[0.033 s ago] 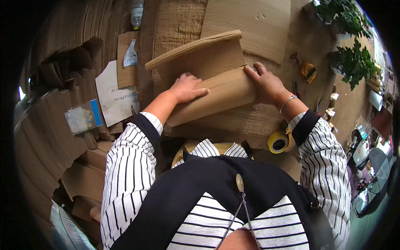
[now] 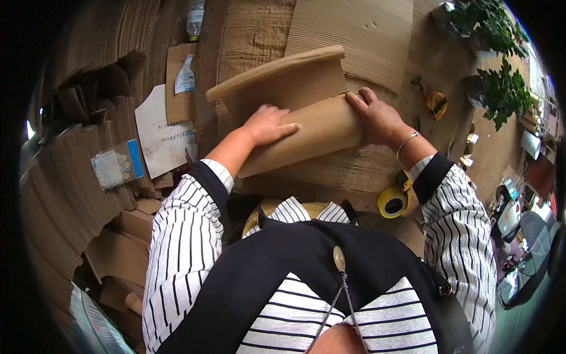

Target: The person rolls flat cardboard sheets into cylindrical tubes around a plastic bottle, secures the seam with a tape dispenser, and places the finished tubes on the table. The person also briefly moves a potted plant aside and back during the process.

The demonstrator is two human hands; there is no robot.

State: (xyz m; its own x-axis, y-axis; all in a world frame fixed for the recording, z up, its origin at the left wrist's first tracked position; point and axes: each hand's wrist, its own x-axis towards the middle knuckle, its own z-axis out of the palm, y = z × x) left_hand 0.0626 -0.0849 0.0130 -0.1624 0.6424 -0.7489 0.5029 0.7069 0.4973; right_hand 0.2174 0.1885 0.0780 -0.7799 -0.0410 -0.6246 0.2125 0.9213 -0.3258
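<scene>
A brown piece of folded cardboard (image 2: 318,127) lies slanted on the work surface in front of me. Its near panel bulges in a curve, and a second panel stands up behind with a thick far edge. My left hand (image 2: 266,125) grips it left of the middle, thumb lying over the near panel and fingers reaching into the fold, blurred at the tips. At the right end, my right hand (image 2: 380,118) clasps the cardboard with the thumb along its upper corner; the fingers curled round the end are partly hidden.
Tall stacks of cardboard (image 2: 82,177) crowd the left side. A flat corrugated sheet (image 2: 359,35) lies beyond. To the right are a yellow tape roll (image 2: 392,203), a yellow-black tape measure (image 2: 436,103) and leafy plants (image 2: 504,88). A plastic bottle (image 2: 195,20) stands at the far left.
My left hand has slid very slightly to the right along the cardboard. The cardboard's raised panel has shifted a touch; my right hand keeps its place.
</scene>
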